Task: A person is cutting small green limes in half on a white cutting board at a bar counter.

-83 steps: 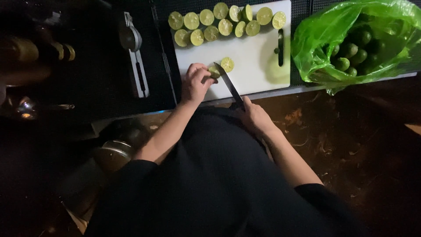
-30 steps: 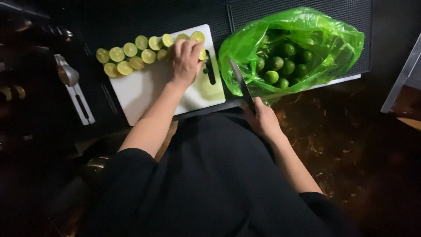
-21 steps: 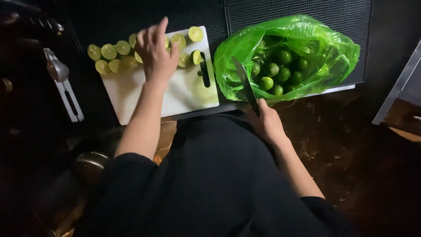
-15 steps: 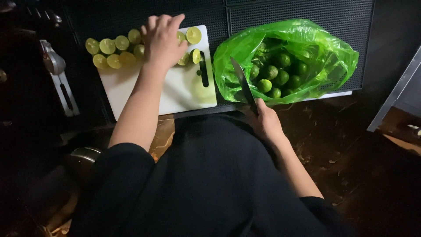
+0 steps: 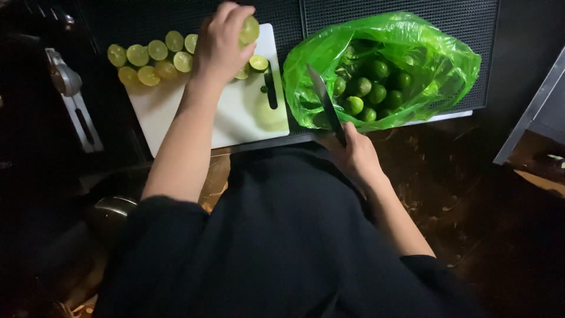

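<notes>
Closing its grip on a lime half (image 5: pixel 249 29) above the cutting board (image 5: pixel 235 112), the left hand (image 5: pixel 220 44) reaches; the right hand (image 5: pixel 356 156) clasps a knife (image 5: pixel 325 105) beside the green bag (image 5: pixel 382 70).

Lime half (image 5: pixel 249 29) in left hand (image 5: pixel 220 44)

The bag (image 5: pixel 412 65) is thin, glossy green plastic, crinkled. The cutting board (image 5: pixel 235 112) looks smooth, matt white plastic. At nine o'clock a squeezer (image 5: pixel 73 100) shows dull grey metal. The knife (image 5: pixel 325 103) blade is dark.
</notes>
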